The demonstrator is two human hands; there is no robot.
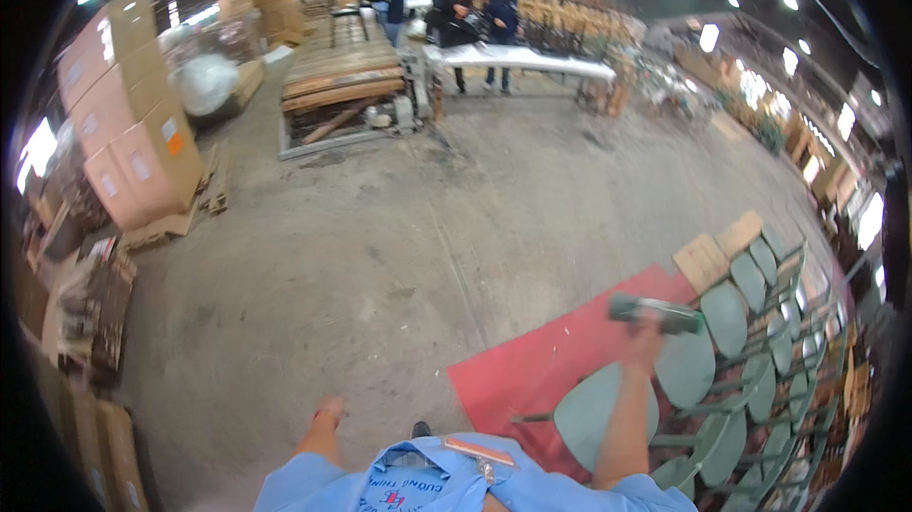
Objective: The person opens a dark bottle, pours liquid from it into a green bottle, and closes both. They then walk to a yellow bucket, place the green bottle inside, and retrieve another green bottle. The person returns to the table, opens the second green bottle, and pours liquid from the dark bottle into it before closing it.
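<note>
My right hand [644, 343] is raised over the chairs on the right, closed around a dark green, roughly cylindrical tool [655, 313] that is smeared by motion. Below it are the rounded grey-green seats of chairs, the nearest seat [606, 414] beside my right forearm. My left hand [331, 410] hangs low over the concrete floor, away from any object; its fingers are too blurred to read. Against my blue shirt front lies a flat reddish strip with a handle-like part [480, 451], its kind unclear.
Several chairs [727, 318] stand in rows at the right, by a red sheet [551, 350] on the floor. Stacked cardboard boxes [142, 123] rise at the left. Farther off are a wooden platform [342, 70], a white-covered table [518, 59] and people [501, 23] behind it.
</note>
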